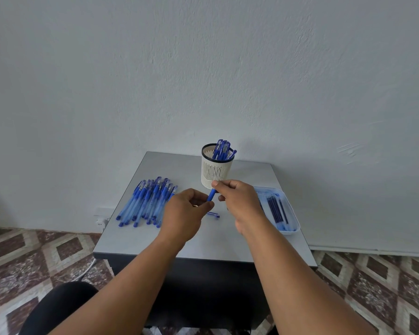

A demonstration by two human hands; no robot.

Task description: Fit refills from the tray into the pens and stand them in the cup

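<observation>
Over the tabletop (136, 240): both hands are meeting in front of the cup (215, 170), holding one pen (211, 195) between them.
Left hand (183, 215): its fingers are curling and pinching the lower end of the pen.
Right hand (238, 199): its fingers are pinching the upper blue part of the pen, just before the cup's base.
Step, as I judge: the pen is being closed or twisted together; I cannot tell if a refill is already inside.
Cap (213, 215): a small blue piece, likely a cap, is lying on the tabletop under the hands.
Pens (146, 204): a pile is waiting at the left, near the left edge.
Tray (293, 213): it is sitting at the right edge, with a few dark refills (276, 209) in it.
Cup: several pens are already standing inside.
Risk: the right knuckles are working very near the cup, so a push forward could tip it; the loose piece could roll away.
Room: open surface is lying toward the person; the tray and the pile are leaving little margin at both side edges.
</observation>
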